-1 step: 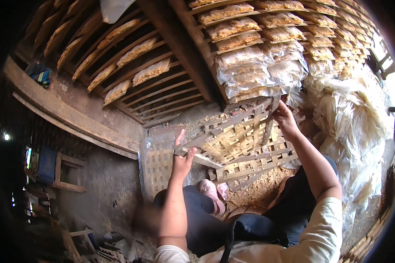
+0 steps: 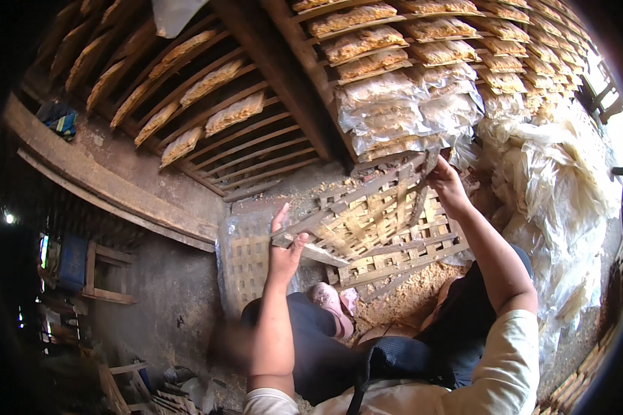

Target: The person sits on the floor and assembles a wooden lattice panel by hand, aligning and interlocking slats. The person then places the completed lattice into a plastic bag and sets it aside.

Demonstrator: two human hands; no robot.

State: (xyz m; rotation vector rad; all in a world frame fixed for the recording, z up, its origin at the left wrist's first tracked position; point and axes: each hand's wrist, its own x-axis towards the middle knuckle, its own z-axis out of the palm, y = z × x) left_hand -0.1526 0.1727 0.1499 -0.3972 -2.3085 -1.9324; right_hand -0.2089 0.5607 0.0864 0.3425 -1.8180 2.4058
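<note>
My left hand grips the left corner of a wooden-framed lattice tray, its thumb on the near bar and a finger stretched along the outer side. At the far right corner, my right hand is closed round the end of the same frame. The tray sits tilted above a second woven bamboo lattice, whose wooden edge shows nearer to me. How far apart the two lie, I cannot tell. Bare slats and gaps show on the held tray.
Behind my right hand rise stacked plastic-wrapped slabs, with racks of yellowish slabs above. Crumpled clear plastic sheets heap at the right. Yellowish crumbs cover the floor near my pink shoe. A plastic-covered lattice stands left.
</note>
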